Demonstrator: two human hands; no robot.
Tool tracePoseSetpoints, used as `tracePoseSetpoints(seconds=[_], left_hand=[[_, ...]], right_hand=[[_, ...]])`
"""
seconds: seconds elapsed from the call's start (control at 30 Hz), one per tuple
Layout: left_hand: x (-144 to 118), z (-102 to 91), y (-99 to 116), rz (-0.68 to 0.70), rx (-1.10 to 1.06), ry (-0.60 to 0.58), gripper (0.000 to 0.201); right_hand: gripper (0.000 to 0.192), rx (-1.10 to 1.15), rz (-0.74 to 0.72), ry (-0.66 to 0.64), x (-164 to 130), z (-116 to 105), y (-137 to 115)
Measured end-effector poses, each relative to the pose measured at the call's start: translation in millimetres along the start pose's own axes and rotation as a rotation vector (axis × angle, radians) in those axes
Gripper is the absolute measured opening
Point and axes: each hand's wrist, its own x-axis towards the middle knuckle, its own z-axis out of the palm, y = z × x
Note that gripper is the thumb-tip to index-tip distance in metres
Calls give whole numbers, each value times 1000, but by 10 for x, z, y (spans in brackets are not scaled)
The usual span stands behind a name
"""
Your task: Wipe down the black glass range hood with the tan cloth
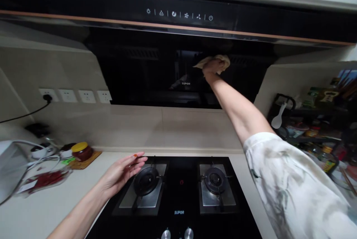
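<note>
Pressed against the black glass panel of the range hood [156, 71] is a cream cloth [224, 61], gripped by my right hand [212, 67] to the right of the panel's logo. My right arm reaches up and across to it; the fingertips are hidden behind the hand and cloth. Over the left side of the gas stove [181, 194], my left hand [126, 170] hovers near the left burner [146, 181]. Its fingers are stretched out and nothing is in them. A small orange mark shows on one finger.
A jar with a yellow lid [81, 151] stands on a wooden board [86, 161] at the left, near a bag of dried red peppers [46, 179]. A plugged black cord [36, 111] hangs from the wall sockets. At the right, a rack [315, 138] holds bottles and a white spoon [279, 116].
</note>
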Motion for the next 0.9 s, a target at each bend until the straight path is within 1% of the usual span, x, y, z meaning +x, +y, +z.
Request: tracePoseSetpoints(seconds=[0.03,0.1,0.17,0.23,0.3,0.33,0.4,0.47,0.57,0.7,0.8,0.9], left_hand=[[-2,-35,-38,-3,-1,-1,22],[7,-98,-120,-12,2,-7,22],[41,-140,-209,-29,4,-11,21],[98,-142,-296,-49,0,-14,21],[170,-93,-372,-76,-5,-25,21],[207,-53,-406,-89,-8,-38,21],[277,43,-469,-111,-8,-72,21],[338,132,-531,-121,-5,-106,20],[410,219,-635,-147,0,-130,19],[456,288,-762,-194,-1,-131,19],[463,350,-811,-208,13,-146,20],[490,419,-796,-197,43,-155,19]], right_hand=[[44,45,73,20,-88,203,-143],[33,134,141,40,-249,511,-343],[27,211,94,21,-382,674,-402],[30,279,-29,-43,-481,700,-322],[29,327,-159,-135,-537,617,-136],[29,314,-217,-190,-549,546,-15],[35,184,-296,-283,-541,366,263],[45,-25,-309,-321,-508,163,575],[56,-242,-225,-264,-467,-129,1066],[60,-385,-104,-208,-545,-421,1636],[58,-443,3,-190,-732,-543,1942],[62,-454,145,-199,-1001,-584,2168]])
